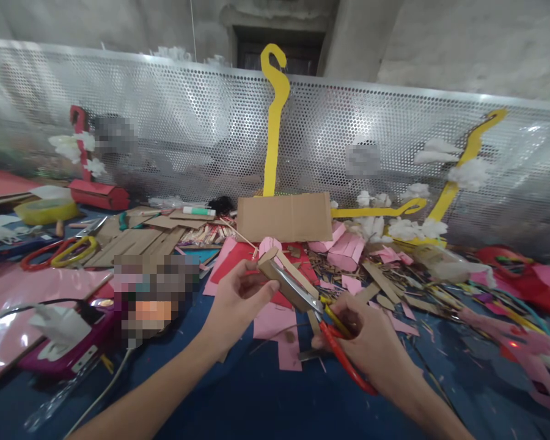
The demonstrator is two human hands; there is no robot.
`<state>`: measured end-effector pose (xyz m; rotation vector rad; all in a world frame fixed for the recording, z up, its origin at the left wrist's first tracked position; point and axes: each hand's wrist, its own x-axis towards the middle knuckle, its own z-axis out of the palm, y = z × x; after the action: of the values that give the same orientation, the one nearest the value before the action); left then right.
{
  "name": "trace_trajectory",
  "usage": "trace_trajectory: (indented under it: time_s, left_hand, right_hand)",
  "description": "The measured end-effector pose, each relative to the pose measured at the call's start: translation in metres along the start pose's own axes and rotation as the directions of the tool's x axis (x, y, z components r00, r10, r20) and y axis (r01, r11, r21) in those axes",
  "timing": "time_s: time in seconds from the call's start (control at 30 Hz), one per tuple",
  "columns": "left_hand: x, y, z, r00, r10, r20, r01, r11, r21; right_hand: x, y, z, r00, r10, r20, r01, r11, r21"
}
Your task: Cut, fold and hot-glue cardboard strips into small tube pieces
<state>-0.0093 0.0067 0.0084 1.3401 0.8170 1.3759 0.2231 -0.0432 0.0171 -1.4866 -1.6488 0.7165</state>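
My left hand (238,305) pinches a narrow piece of brown cardboard (279,278) between thumb and fingers. In my right hand (366,330) are scissors (343,357) with one red and one yellow handle. Their metal blades lie along the cardboard and point toward my left fingers. Behind my hands stands a brown cardboard box shape (284,217). A tall yellow hooked strip (275,128) rises upright behind that box. Pink paper pieces (275,327) and a red sheet (238,263) lie under and around my hands.
At right rests a pink glue gun (517,348) with a red light. A purple power strip (59,342) with cables is at left. Another pair of scissors (68,247) lies by cardboard sheets (137,244). Cardboard scraps spread at right. A perforated metal panel (187,128) stands behind.
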Motion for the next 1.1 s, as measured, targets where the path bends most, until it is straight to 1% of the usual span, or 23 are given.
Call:
trace_trajectory:
  time_s: [0.13, 0.33, 0.47, 0.63, 0.77, 0.93, 1.1]
  left_hand:
    - [0.001, 0.001, -0.001, 1.0, -0.016, 0.017, 0.016, 1.0, 0.001]
    - [0.003, 0.002, -0.005, 0.995, -0.031, -0.098, 0.031, 0.999, 0.006]
    - [0.004, -0.003, -0.006, 0.99, -0.055, -0.126, 0.054, 0.998, -0.016]
    - [0.003, -0.008, -0.003, 0.985, -0.058, -0.164, 0.053, 0.998, -0.038]
    - [0.002, -0.009, -0.002, 0.98, -0.074, -0.185, 0.068, 0.997, -0.043]
    - [0.002, -0.007, -0.001, 0.977, -0.081, -0.196, 0.072, 0.996, -0.055]
    - [0.002, -0.004, 0.001, 0.976, -0.068, -0.205, 0.06, 0.997, -0.043]
  right_hand:
    - [0.001, -0.001, -0.002, 1.0, 0.012, 0.003, -0.012, 1.0, -0.007]
    - [0.002, -0.011, -0.006, 1.0, 0.031, 0.002, -0.032, 0.999, 0.02]
    - [0.002, -0.006, -0.003, 1.0, 0.003, -0.012, -0.003, 1.0, 0.009]
    - [0.002, 0.004, 0.0, 0.999, 0.041, 0.015, -0.042, 0.998, 0.04]
    - [0.001, 0.007, 0.001, 1.0, 0.026, 0.015, -0.026, 0.999, 0.028]
    - [0.0, 0.007, 0.002, 0.999, 0.043, 0.032, -0.046, 0.995, 0.093]
    - [0.001, 0.003, 0.002, 1.0, 0.025, 0.008, -0.025, 0.998, 0.065]
